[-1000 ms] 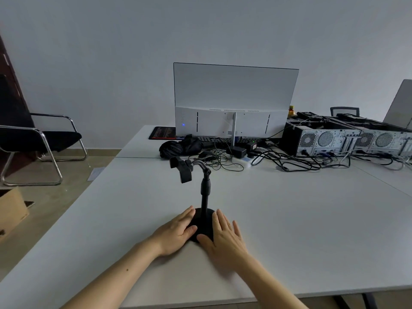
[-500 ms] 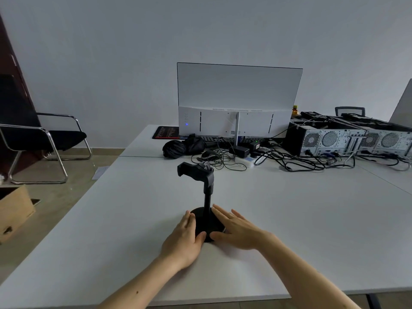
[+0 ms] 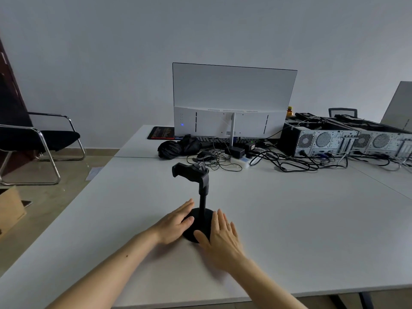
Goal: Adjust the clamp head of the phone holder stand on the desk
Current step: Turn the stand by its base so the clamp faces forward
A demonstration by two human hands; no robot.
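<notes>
Here we take the phone holder stand [image 3: 201, 204] as our landmark: it sits upright on the white desk [image 3: 301, 219], well in front of the monitor [image 3: 234, 101]. Its clamp head [image 3: 189, 172] tops the vertical pole, straight above our fingers, jutting left. Our left hand [image 3: 176, 221] and right hand [image 3: 223, 237] flank the round base, palms down, fingers loosely together, gripping nothing. Both seem equally near; either must rise along the pole to reach the head
</notes>
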